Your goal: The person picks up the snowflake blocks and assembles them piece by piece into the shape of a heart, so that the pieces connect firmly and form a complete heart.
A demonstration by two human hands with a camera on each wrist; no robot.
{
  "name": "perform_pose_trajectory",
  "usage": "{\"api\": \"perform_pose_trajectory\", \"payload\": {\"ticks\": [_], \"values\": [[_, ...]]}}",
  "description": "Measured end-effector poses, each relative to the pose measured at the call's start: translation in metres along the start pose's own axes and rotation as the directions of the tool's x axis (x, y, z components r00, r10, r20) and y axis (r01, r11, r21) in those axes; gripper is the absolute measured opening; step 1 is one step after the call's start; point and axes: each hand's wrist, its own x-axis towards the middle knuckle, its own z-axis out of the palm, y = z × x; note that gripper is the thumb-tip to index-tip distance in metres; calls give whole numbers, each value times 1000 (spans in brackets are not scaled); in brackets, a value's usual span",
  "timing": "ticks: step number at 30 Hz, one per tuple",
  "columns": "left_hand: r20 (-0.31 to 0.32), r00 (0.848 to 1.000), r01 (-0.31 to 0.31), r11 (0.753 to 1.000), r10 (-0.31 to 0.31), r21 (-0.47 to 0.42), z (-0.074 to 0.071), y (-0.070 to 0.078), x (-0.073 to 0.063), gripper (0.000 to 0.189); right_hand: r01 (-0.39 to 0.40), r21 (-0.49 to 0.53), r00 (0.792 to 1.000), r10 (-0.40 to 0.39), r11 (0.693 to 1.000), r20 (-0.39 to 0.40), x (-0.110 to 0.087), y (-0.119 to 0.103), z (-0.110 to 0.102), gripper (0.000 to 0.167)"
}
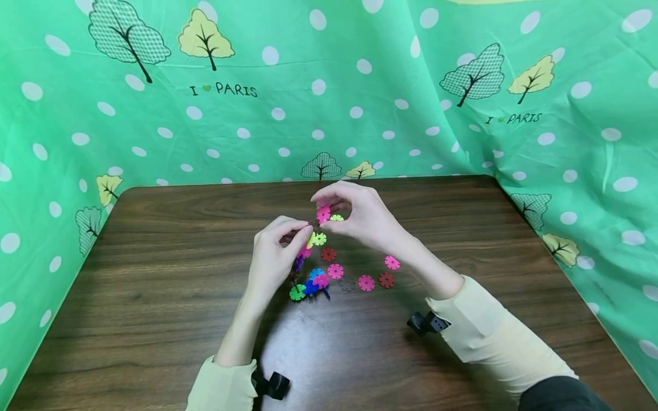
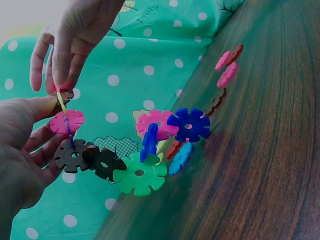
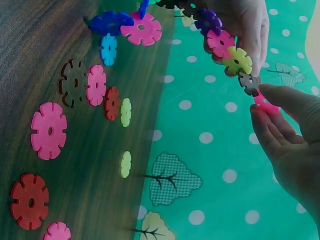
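Above the brown table, my left hand (image 1: pixel 275 251) pinches a dark brown notched disc (image 3: pixel 249 82) at the upper end of a chain of flower-shaped plastic discs. My right hand (image 1: pixel 362 220) holds a pink disc (image 3: pixel 266 104) between thumb and fingers, against that brown one. Down the chain come a yellow disc (image 3: pixel 237 61), a pink disc (image 3: pixel 220 43), a purple disc (image 3: pixel 208 22) and dark discs (image 2: pixel 74 155). A green disc (image 2: pixel 140 174) follows, joined to blue pieces (image 2: pixel 189 125) at the lower end. Fingers partly cover the joint between the pink and brown discs.
Loose discs lie on the table (image 1: pixel 180 285): pink (image 1: pixel 366 282), red (image 1: pixel 386 279), dark grey (image 1: pixel 346 283) and yellow-green (image 1: pixel 320 238) among several. A green dotted cloth (image 1: pixel 277 148) hangs behind the table's far edge.
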Motion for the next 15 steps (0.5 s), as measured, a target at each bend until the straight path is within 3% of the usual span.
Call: {"api": "perform_pose_trajectory", "payload": {"ticks": [3,8,15], "values": [[-2,1000,3,1000,-3,-9,0,-1,0,11,-17,44,1000,18,999,-8,-1,1,1,44],[2,1000,20,999,-20,-35,1,-3,0,11,-61,167,997,68,984,-39,-4,7,4,30],[9,998,62,996,-62,-58,1,-3,0,13,-69,207,993,87,976,-83,-3,13,9,20]]}}
